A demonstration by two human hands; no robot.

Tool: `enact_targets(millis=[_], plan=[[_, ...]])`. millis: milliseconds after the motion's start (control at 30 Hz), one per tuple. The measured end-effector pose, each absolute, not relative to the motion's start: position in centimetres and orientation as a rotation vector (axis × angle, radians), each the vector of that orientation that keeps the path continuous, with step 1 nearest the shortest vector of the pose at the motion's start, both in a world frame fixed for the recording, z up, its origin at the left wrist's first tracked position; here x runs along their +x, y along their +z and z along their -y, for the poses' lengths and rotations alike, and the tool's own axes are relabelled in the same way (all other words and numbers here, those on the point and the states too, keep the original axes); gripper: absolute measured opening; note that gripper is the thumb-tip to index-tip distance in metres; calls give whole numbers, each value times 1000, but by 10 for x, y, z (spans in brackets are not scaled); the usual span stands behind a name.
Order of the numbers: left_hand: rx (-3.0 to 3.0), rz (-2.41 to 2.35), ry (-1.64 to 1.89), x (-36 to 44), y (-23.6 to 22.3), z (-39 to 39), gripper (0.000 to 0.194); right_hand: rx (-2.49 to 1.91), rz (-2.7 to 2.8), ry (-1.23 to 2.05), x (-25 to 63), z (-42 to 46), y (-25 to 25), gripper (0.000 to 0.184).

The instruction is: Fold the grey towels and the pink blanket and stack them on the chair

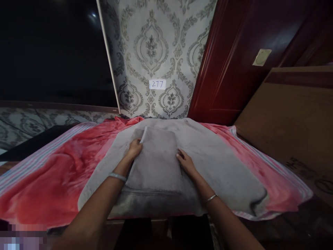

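A folded grey plush cloth (158, 159) lies as a rectangle on a larger grey plush sheet (215, 163) with rounded corners. My left hand (134, 148) is closed on the left edge of the folded cloth, near a lifted layer, its thumb on top. At the opposite edge is my right hand (186, 162), its fingers bent and slightly apart, the fingertips at the cloth's side. No grip by the right hand can be seen. Beneath the grey sheet spreads a red-pink blanket (59, 170) with a striped border.
A large dark screen (52, 52) stands at the back left. Behind the bedding, a patterned wall (152, 45) bears a paper label (157, 84) reading 277. Dark red panelling (226, 69) and a big cardboard box (291, 121) border the right side.
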State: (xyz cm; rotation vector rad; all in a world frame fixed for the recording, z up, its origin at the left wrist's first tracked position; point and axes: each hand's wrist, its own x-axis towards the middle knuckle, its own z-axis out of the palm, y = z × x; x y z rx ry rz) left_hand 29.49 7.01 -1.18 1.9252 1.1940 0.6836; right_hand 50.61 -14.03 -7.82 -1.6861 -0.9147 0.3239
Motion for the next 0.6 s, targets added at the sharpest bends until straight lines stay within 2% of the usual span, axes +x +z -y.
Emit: enact_targets(millis=[133, 267, 333, 500, 600], plan=[[2020, -1247, 628, 290, -3, -67, 32, -1700, 995, 250, 505, 140, -100, 53], [2045, -1256, 582, 285, 1, -63, 35, -1664, 1013, 237, 504, 140, -104, 58], [2041, -1263, 567, 280, 1, -60, 42, -1668, 1006, 236, 503, 141, -103, 60], [2243, -1178, 518, 271, -4, -45, 73, -1692, 1003, 244, 497, 144, -102, 66], [2418, -1169, 379, 267, -7, -36, 65, -1705, 1010, 227, 496, 145, -102, 64]])
